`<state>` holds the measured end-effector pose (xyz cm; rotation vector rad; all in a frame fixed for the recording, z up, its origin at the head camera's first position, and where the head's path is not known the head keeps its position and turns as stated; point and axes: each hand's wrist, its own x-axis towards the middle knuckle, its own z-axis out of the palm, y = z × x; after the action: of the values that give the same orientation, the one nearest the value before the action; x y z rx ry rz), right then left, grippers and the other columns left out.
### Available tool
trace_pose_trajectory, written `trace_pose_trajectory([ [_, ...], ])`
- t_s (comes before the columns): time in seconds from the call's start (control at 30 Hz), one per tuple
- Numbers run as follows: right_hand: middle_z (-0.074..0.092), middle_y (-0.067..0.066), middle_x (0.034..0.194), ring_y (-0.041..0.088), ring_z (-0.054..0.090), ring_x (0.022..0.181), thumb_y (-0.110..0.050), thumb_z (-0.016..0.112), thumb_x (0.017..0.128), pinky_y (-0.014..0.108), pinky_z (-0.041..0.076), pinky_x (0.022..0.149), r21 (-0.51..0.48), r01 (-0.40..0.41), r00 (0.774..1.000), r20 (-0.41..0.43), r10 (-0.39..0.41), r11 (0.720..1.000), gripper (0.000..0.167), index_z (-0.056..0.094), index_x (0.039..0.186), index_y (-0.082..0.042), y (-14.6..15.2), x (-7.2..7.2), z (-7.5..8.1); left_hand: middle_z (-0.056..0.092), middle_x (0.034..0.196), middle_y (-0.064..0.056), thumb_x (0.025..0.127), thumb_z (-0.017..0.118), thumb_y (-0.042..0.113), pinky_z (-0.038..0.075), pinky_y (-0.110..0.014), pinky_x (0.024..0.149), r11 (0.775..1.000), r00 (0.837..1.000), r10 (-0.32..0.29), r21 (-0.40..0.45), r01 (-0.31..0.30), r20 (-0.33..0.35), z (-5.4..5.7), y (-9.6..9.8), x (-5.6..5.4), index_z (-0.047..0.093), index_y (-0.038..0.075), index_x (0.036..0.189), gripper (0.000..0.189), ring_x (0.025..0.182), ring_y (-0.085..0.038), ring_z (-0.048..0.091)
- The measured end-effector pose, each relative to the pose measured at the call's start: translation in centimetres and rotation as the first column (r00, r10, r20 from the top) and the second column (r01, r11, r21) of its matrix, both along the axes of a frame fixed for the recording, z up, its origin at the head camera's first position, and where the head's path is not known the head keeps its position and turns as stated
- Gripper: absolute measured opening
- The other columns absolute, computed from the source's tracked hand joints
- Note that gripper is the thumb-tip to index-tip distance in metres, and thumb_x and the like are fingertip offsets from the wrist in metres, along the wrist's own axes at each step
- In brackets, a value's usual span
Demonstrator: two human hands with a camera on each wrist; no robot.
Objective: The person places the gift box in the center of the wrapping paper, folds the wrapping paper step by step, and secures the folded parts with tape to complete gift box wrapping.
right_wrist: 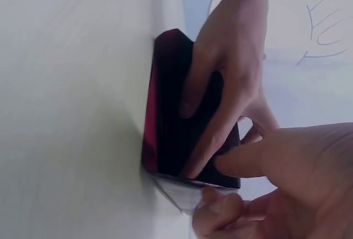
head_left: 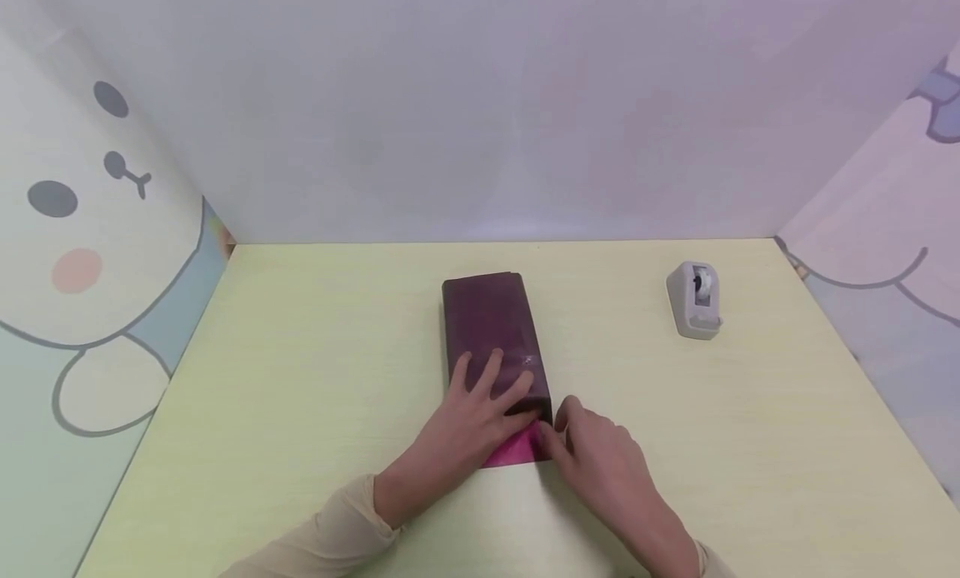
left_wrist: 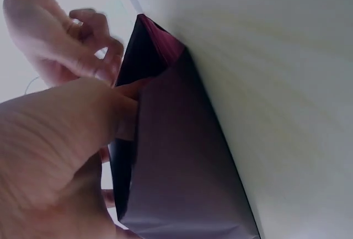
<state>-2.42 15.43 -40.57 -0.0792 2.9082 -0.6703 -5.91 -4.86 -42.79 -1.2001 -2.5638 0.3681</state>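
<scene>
A long box wrapped in dark purple paper (head_left: 487, 311) lies on the table, its near end an open sleeve of paper. The paper's bright pink side (head_left: 510, 455) shows at the bottom of that end. My left hand (head_left: 468, 428) rests on the box with several straight fingers spread over the top. Its index finger and thumb reach into the paper opening, as the right wrist view shows. At the near right corner my right hand (head_left: 603, 461) pinches the paper's side edge, thumb (right_wrist: 242, 159) inside and curled fingers (right_wrist: 220, 208) outside.
A grey tape dispenser (head_left: 693, 299) with a roll of tape stands on the table's right side. A small shiny patch (head_left: 528, 361) shows on the box top. White panels with cartoon figures (head_left: 82, 195) border the pale yellow table (head_left: 315, 336).
</scene>
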Motion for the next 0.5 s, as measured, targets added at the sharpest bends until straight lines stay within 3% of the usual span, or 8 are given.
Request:
trace_pose_trajectory([
  [0.2,0.045,-0.007,0.060,0.010,0.039,0.050,-0.020,0.066,0.100,0.025,0.030,0.045,0.040,-0.036,0.990,-0.132,0.041,0.999,0.024,0.053,0.080,-0.018,-0.33,-0.74,-0.02,0.038,0.162,-0.001,0.091,0.080,0.027,0.044,-0.063,0.108,1.000,0.999,0.011,-0.011,-0.010,0.042,-0.06,-0.21,-0.33,0.053,0.053,0.146,0.067,0.145,-0.038,0.047],
  [0.5,0.045,-0.005,0.059,0.014,0.039,0.049,-0.018,0.066,0.099,0.028,0.031,0.043,0.113,-0.067,0.992,-0.102,0.079,0.991,0.021,0.053,0.082,-0.016,-0.09,-0.25,-0.75,0.039,0.162,-0.002,0.090,0.081,0.024,0.042,-0.063,0.106,1.000,0.999,0.006,0.029,-0.007,0.054,-0.12,-0.22,-0.55,0.055,0.055,0.144,0.067,0.144,-0.038,0.049],
])
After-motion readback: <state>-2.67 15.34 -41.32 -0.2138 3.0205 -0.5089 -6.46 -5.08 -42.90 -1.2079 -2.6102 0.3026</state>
